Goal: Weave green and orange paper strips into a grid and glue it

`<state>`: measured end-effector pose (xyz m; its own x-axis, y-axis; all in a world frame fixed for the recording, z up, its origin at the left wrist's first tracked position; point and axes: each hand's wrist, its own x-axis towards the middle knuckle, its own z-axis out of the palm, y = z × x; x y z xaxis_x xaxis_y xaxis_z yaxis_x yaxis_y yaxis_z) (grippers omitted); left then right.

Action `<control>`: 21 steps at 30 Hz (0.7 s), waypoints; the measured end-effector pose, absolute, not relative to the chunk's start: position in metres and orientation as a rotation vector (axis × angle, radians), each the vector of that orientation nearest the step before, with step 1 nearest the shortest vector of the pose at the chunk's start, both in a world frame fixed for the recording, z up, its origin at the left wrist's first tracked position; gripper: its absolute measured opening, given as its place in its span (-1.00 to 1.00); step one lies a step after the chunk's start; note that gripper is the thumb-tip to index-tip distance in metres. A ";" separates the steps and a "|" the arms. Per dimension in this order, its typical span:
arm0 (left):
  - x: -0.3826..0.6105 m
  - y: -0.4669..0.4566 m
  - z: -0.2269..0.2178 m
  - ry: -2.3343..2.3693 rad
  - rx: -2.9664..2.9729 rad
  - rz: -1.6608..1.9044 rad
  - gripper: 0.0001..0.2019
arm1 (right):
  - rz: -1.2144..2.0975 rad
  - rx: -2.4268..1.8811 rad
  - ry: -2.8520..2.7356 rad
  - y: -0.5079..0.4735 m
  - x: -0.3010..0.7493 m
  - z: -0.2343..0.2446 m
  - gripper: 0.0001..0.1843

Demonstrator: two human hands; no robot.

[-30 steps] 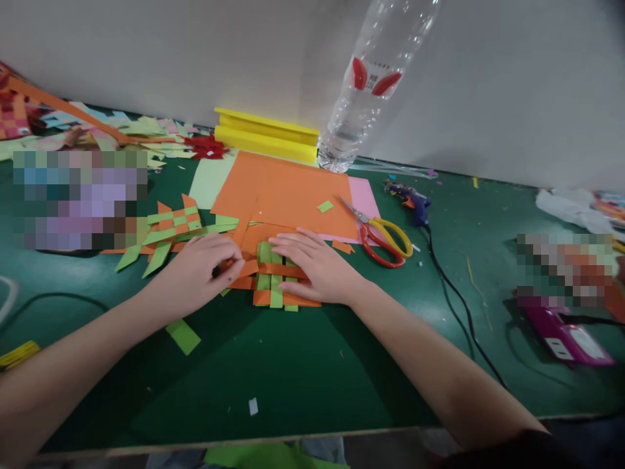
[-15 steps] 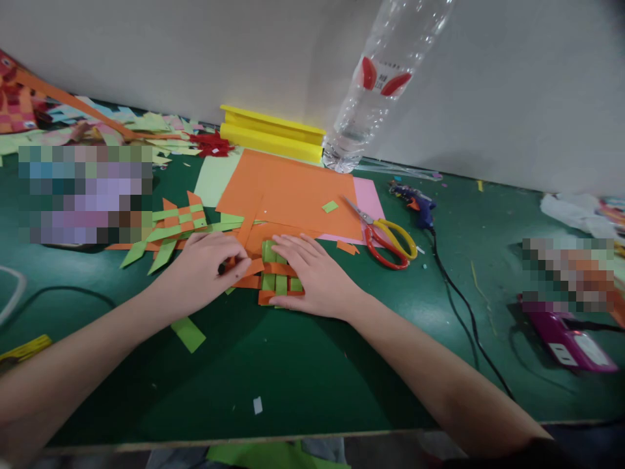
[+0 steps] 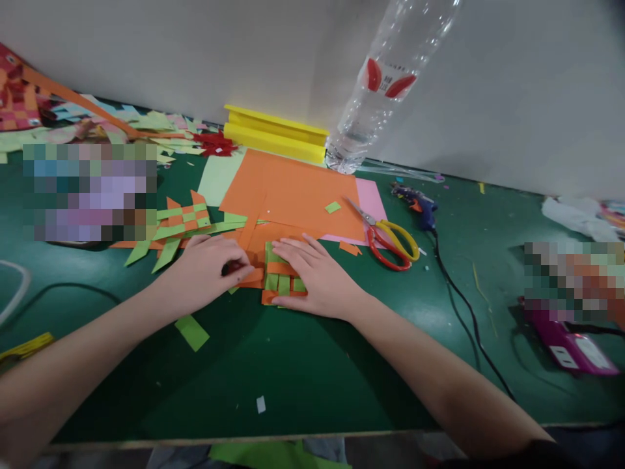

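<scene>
A small woven mat of orange and green paper strips (image 3: 278,277) lies on the green table (image 3: 303,371). My right hand (image 3: 317,277) lies flat on its right side, fingers stretched out and pressing it down. My left hand (image 3: 208,267) is curled at the mat's left edge, its fingertips pinched on the end of an orange strip (image 3: 249,275). A large orange sheet (image 3: 293,192) lies just behind the mat.
Red and yellow scissors (image 3: 390,238) lie right of the orange sheet, with a blue glue gun (image 3: 420,205) and its black cord beyond. A clear plastic bottle (image 3: 385,85) and yellow folded paper (image 3: 276,133) stand by the wall. Another woven piece (image 3: 180,221) and paper scraps lie left.
My right hand has slid a little leftward over the mat and covers more of it. My left hand stays pinched at the mat's left edge.
</scene>
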<state>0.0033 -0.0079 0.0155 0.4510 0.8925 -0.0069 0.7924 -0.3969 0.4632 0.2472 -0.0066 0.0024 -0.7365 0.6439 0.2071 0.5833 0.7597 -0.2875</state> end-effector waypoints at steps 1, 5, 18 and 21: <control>0.004 -0.008 0.016 1.413 2.295 0.333 -0.70 | 0.288 -0.946 -2.662 -0.007 0.247 0.002 -0.15; 0.005 -0.007 0.018 1.395 2.236 0.313 -0.69 | 0.292 -0.925 -2.658 -0.007 0.248 0.002 -0.17; 0.004 -0.007 0.018 1.350 2.297 0.365 -0.67 | 0.369 -0.923 -2.643 -0.006 0.249 0.001 -0.17; 0.003 -0.007 0.017 1.341 2.314 0.341 -0.68 | 0.366 -0.925 -2.644 -0.006 0.248 0.001 -0.17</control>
